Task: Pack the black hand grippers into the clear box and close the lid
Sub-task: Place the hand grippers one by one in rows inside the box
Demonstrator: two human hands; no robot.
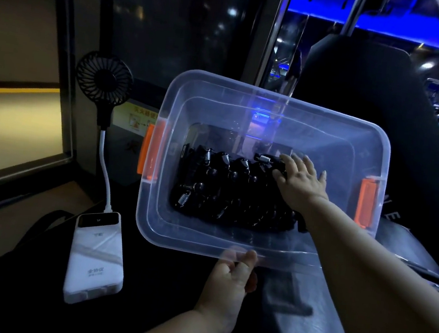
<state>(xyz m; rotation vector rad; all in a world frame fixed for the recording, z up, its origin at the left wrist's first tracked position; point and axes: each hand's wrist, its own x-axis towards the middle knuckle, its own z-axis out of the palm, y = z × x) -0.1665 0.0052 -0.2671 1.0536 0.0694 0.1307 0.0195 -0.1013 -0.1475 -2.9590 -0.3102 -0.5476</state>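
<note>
While no lid is in view, the black hand grippers (232, 187) already lie packed in rows on the floor of the clear box (191, 234). The right hand (300, 178) rests on the far-right one with fingers spread and its grip apart (probably settling it). The left hand (233, 272) has its grip clamped on the near rim. The lid is not yet on.

- Clear box (191, 234): translucent rectangular tub, orange latches (150, 153) on its left and right ends; it is tilting with its open top facing the near side, mid-scene.
- Black hand grippers (226, 189): they are lying packed in rows across the box floor, silver springs showing.
- One hand gripper (265, 160): it is lying atop the pile's far right, spring uppermost.
</note>
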